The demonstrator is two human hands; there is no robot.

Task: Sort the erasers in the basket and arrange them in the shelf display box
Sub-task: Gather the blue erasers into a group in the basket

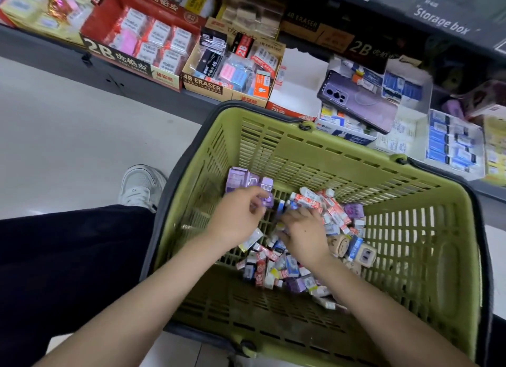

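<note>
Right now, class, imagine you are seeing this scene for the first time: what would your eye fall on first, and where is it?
The big green basket fills the lower right, with a jumble of small erasers heaped on its floor. Both hands are inside it: the left hand grips purple erasers, and the right hand reaches into the heap. On the shelf above lies a purple phone.

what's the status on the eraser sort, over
Left hand grips purple erasers in the basket. Right hand down in the eraser pile, grip unclear. Phone lies across shelf boxes.
</note>
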